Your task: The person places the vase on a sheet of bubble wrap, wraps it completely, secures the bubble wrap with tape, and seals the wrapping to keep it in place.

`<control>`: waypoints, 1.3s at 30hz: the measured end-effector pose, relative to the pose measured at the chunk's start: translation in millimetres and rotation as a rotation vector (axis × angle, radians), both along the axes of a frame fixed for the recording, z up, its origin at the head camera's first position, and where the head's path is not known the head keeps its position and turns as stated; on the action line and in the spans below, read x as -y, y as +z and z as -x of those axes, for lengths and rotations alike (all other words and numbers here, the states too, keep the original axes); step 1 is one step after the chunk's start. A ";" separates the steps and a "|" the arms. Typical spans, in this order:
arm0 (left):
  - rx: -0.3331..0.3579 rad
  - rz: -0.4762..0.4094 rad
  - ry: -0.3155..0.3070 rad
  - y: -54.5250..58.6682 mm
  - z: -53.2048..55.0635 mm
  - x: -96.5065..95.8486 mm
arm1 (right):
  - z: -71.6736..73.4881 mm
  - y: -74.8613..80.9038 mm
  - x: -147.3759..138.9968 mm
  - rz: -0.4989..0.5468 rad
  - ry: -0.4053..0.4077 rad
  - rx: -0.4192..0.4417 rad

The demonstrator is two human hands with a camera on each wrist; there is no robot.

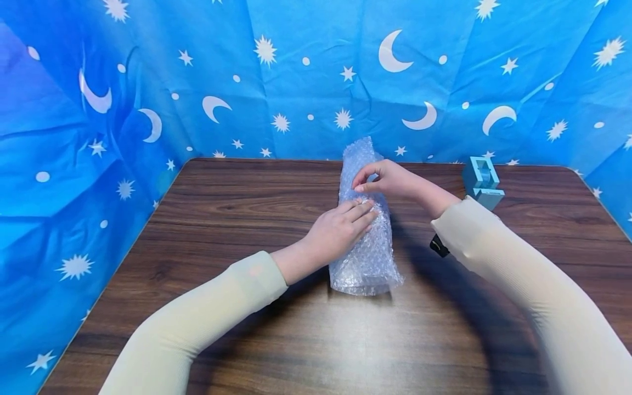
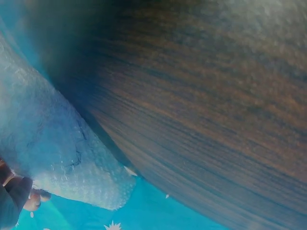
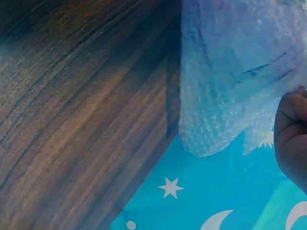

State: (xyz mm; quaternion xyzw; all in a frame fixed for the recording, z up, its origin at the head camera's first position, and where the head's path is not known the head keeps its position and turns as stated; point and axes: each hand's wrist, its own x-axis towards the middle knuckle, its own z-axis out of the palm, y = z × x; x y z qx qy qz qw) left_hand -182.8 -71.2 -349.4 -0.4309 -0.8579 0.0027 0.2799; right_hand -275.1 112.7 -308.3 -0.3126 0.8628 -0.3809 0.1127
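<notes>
A long bundle of clear bubble wrap (image 1: 365, 263) lies on the table, its far end reaching toward the back edge. Whatever may be inside it is hidden. My left hand (image 1: 340, 227) rests across the middle of the bundle with fingers extended, pressing on the wrap. Just beyond it, my right hand (image 1: 382, 178) pinches at the wrap's upper layer between thumb and curled fingers. In the right wrist view, the curled right hand (image 3: 292, 134) sits at the edge of the bubble wrap (image 3: 216, 96). The left wrist view shows the wrap (image 2: 57, 134) along its side.
A light blue block-shaped holder (image 1: 481, 178) stands at the back right of the wooden table (image 1: 237, 203). A small black object (image 1: 438, 246) is partly hidden by the right sleeve (image 1: 494, 263). A blue cloth (image 1: 306, 88) with moons and stars hangs behind the table.
</notes>
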 end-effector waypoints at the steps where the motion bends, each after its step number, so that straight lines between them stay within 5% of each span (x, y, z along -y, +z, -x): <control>1: -0.007 -0.002 -0.002 -0.6 0.1 -0.1 | 0.4 -1.4 -0.2 -0.006 -0.001 0.009; 8: -0.043 -0.005 -0.005 -3.1 0.8 0.9 | 3.2 -9.1 -0.1 -0.018 -0.033 0.069; 15: -0.026 -0.016 -0.013 -3.9 1.4 2.1 | 3.7 -10.5 0.3 -0.021 -0.009 0.040; 20: -0.048 -0.035 -0.027 -4.8 0.6 1.9 | 4.0 -10.7 0.2 0.018 0.053 0.042; 36: -0.135 -0.023 -0.041 -7.0 0.4 -4.4 | 7.6 11.8 0.2 -0.279 0.332 -0.046; 39: -0.129 -0.029 -0.038 -7.0 -0.9 -4.6 | 7.6 11.8 1.5 -0.285 0.325 -0.034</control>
